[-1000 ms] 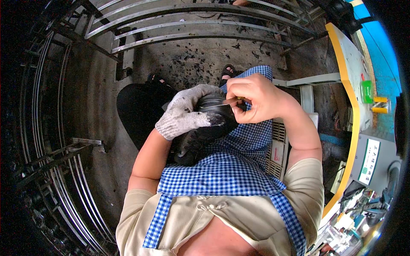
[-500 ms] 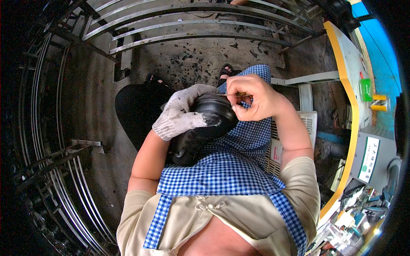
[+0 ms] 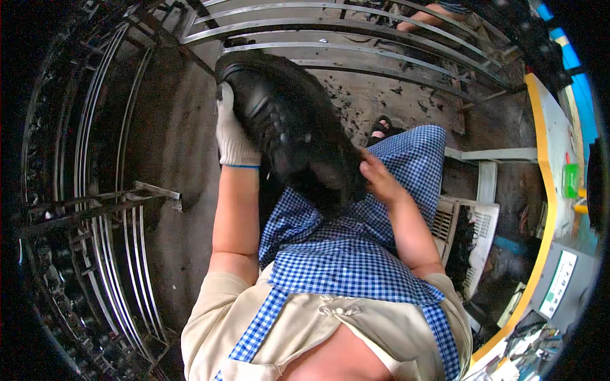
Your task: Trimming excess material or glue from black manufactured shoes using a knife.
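Note:
A large black lace-up shoe is held up above my lap, its toe toward the far left and its ankle opening toward me. My left hand, in a pale knitted glove, grips the toe end from the left side. Most of its fingers are hidden behind the shoe. Bare and slightly blurred, my right hand is at the right side of the shoe's ankle end. Its fingertips are partly covered by the shoe, and I cannot tell whether they hold anything.
Metal rack rails run across the far side, and a second rack stands at the left. At the right is a yellow-edged workbench with a green container. A pale plastic crate sits below it. Another person's arm shows beyond the rails.
The shoe has been lifted and turned, moving up and left with my left hand. My right hand has dropped lower, and the thin tool it pinched is no longer visible.

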### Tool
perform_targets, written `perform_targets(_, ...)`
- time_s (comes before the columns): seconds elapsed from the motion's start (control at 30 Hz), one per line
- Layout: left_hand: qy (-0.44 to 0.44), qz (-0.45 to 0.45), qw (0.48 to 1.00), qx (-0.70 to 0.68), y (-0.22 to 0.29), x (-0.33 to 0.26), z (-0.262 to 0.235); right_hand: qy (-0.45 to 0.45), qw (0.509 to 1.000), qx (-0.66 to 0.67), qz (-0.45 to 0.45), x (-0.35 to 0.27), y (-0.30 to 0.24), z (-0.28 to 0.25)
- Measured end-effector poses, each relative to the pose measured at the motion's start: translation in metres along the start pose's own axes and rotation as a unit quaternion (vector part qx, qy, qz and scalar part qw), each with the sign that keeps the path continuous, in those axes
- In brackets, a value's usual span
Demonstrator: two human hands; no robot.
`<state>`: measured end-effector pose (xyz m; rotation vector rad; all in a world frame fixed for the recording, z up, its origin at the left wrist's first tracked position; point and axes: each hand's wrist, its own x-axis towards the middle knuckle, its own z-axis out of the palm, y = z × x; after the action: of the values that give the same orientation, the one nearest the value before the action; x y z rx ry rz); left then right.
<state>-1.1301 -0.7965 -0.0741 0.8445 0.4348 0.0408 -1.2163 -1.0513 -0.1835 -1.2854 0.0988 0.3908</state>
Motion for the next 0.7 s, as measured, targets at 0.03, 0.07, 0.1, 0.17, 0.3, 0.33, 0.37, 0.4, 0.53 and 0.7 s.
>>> perform_targets(0.03,-0.029,-0.082,0.992,-0.096,0.002,0.002,-0.005,-0.220,0.964,0.135,0.068,-0.007,-0.019,-0.001)
perform_targets(0.07,-0.025,-0.078,0.992,-0.094,0.001,0.002,-0.008,-0.226,0.962,0.137,0.070,-0.005,-0.015,0.002)
perform_targets(0.1,-0.001,-0.014,0.997,-0.071,-0.005,0.000,0.000,-0.222,0.957,0.144,0.115,-0.003,-0.013,0.004)
perform_targets(0.17,-0.020,-0.023,0.994,-0.103,-0.011,0.004,-0.008,-0.190,0.953,0.150,0.181,-0.005,-0.012,0.009)
perform_targets(0.3,-0.153,-0.040,0.978,-0.137,-0.018,0.004,-0.012,-0.285,0.836,0.433,0.179,0.007,-0.004,0.005)
perform_targets(0.33,-0.148,-0.039,0.979,-0.138,-0.017,-0.005,-0.013,-0.286,0.835,0.433,0.184,0.006,-0.012,0.013)
perform_targets(0.37,-0.126,-0.028,0.988,-0.081,-0.016,-0.011,-0.014,-0.309,0.798,0.482,0.188,0.004,-0.023,0.019)
perform_targets(0.4,-0.109,-0.018,0.994,-0.025,-0.017,-0.013,-0.014,-0.330,0.761,0.526,0.187,0.004,-0.031,0.024)
perform_targets(0.53,-0.045,0.043,0.997,0.051,-0.029,-0.030,-0.014,-0.318,0.728,0.586,0.159,0.003,-0.036,0.030)
perform_targets(0.7,-0.157,0.400,0.802,0.414,-0.030,-0.076,-0.020,-0.020,0.929,0.321,0.183,0.010,0.017,0.008)
